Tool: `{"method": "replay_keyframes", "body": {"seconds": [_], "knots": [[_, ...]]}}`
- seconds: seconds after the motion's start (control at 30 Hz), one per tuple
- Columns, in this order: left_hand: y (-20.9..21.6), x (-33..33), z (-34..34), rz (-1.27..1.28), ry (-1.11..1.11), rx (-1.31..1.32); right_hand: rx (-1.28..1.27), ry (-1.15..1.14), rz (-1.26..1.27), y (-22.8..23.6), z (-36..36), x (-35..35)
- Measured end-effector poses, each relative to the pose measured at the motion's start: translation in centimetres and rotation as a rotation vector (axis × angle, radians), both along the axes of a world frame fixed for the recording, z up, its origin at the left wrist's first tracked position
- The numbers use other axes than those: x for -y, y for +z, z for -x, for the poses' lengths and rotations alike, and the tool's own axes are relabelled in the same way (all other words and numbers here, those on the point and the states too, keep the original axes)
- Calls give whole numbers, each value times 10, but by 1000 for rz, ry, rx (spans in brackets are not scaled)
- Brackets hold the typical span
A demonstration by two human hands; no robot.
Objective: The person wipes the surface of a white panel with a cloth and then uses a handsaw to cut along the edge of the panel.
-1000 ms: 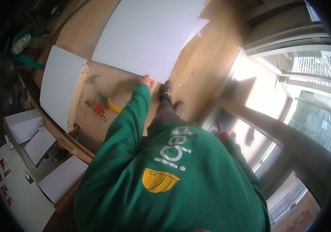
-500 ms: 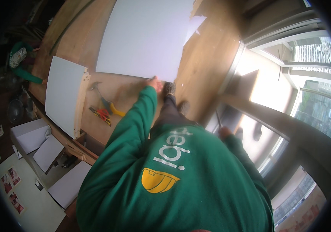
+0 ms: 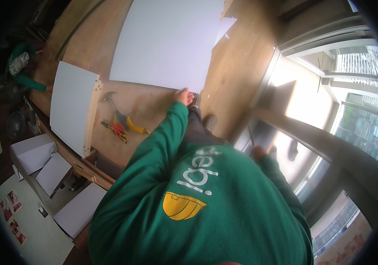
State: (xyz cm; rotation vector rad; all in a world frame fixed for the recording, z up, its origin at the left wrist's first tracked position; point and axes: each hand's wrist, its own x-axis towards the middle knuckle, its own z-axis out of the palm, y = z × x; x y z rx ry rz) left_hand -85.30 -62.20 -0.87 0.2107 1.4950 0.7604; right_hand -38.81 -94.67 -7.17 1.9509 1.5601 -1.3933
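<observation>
A large white sheet point(image 3: 162, 48) with a ragged right edge lies on the wooden workbench point(image 3: 136, 97). My left hand point(image 3: 183, 96) is closed at its near edge, close to the right corner, thumb against the edge; the fingers are partly hidden. Off to the right and low, my right hand point(image 3: 258, 153) is closed around a thin dark tool point(image 3: 250, 134), pointing up and away from the bench. Its kind is too blurred to tell. Left of my left forearm lie a claw hammer point(image 3: 119, 114) with a yellow grip and red-handled pliers point(image 3: 117, 130).
A white panel with a wooden edge point(image 3: 72, 108) lies on the bench at left. A torn white scrap point(image 3: 225, 28) sits by the sheet's ragged side. Another person in green point(image 3: 23, 66) is at the far left. A windowed frame point(image 3: 326, 88) stands at right.
My left hand has shifted slightly right along the sheet's near edge, toward the corner. My left forearm has moved right too, baring more of the hammer's grip. The right hand stays about where it was.
</observation>
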Motion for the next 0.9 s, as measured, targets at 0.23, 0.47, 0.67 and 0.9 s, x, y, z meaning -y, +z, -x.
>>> {"method": "replay_keyframes", "body": {"seconds": [0.23,0.47,0.67,0.9], "knots": [[-13,11,31,35,42,-26,-93,-99,24,40,31,-26],[10,0,17,74,-126,-153,-25,20,-76,14,6,-2],[12,23,63,-2,-287,-562,-83,-409,-154,107,108,-79],[46,-55,65,-629,-608,-1028,-396,-975,-286,195,184,-186]]}}
